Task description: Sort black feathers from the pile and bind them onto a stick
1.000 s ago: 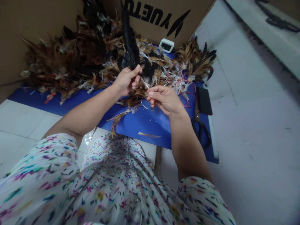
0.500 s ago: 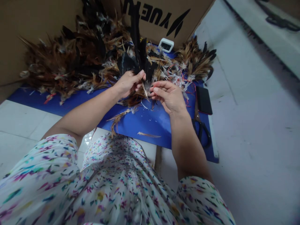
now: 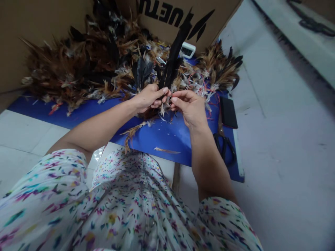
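Note:
Between thumb and fingers, my left hand (image 3: 154, 97) pinches a long black feather (image 3: 175, 52) near its quill. The feather leans up to the right, and its pale quill end shows below the fingers. My right hand (image 3: 190, 106) is closed in a pinch close beside the quill. Whatever lies between its fingertips is too small to make out. Behind my hands spreads a heap of brown and black feathers (image 3: 70, 69). A small bunch of black feathers (image 3: 141, 71) stands just beyond my left hand.
A blue board (image 3: 180, 148) lies under everything, with loose brown feathers (image 3: 131, 134) near its front edge. On the right are a black phone (image 3: 228, 112) and black-handled scissors (image 3: 225, 148). Behind stand a white digital timer (image 3: 187, 51) and a cardboard box (image 3: 162, 29).
The long black feather has tilted from nearly upright over to the right. My left hand has shifted slightly right and down, closer to my right hand, which has hardly moved.

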Action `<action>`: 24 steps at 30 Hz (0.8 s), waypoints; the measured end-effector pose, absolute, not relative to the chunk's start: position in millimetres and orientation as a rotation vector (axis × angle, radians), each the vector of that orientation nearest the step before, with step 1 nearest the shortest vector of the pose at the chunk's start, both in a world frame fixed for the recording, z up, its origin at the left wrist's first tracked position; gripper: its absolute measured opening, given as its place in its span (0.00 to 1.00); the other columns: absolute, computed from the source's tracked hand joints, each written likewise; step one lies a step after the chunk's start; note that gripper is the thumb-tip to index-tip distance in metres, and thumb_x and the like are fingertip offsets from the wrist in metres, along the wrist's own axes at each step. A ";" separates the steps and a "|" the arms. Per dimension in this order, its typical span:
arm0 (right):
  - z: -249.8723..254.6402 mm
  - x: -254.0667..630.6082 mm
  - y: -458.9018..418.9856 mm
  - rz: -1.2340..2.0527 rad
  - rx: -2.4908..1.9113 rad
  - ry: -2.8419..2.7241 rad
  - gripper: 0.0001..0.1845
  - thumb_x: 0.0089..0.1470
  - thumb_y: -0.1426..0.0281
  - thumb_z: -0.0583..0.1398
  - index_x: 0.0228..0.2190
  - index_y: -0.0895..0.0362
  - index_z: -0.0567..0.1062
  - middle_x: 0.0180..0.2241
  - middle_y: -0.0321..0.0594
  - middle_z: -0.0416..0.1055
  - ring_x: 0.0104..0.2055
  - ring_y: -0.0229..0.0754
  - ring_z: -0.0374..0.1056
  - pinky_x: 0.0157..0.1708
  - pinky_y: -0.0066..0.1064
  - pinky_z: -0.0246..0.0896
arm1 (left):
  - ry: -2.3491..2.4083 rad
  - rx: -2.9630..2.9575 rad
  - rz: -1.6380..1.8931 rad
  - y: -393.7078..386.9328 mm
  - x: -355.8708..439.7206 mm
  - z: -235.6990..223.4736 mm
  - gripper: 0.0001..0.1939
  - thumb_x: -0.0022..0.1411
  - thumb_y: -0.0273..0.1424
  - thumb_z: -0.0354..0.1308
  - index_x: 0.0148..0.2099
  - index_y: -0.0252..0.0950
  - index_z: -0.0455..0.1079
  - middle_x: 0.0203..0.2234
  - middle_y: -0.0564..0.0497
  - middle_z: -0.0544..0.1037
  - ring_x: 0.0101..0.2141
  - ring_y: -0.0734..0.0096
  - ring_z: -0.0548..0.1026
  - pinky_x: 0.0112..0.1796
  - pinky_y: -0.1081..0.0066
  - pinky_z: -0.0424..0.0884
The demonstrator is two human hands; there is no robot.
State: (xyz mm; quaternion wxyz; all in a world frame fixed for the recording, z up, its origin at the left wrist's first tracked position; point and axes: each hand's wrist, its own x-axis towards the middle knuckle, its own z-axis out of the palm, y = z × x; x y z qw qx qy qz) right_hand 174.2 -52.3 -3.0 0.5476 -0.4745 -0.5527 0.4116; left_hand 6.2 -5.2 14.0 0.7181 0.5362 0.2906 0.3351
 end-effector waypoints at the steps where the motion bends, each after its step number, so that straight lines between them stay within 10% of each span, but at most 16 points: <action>1: -3.4 174.0 -52.0 0.951 -1.134 -1.318 0.21 0.41 0.54 0.72 0.32 0.54 0.75 0.26 0.33 0.74 0.27 0.37 0.71 0.28 0.30 0.71 | 0.638 1.189 0.741 -5.8 6.6 14.1 0.13 0.70 0.33 0.53 0.35 0.29 0.67 0.20 0.57 0.67 0.13 0.92 0.53 0.15 0.84 0.47; 24: 0.5 168.1 -55.7 0.890 -1.205 -1.362 0.16 0.44 0.60 0.70 0.32 0.51 0.72 0.28 0.34 0.71 0.31 0.40 0.72 0.30 0.33 0.70 | 0.731 1.375 0.849 -5.1 7.5 1.3 0.07 0.61 0.27 0.62 0.35 0.34 0.64 0.18 0.57 0.64 0.17 0.85 0.62 0.20 0.81 0.57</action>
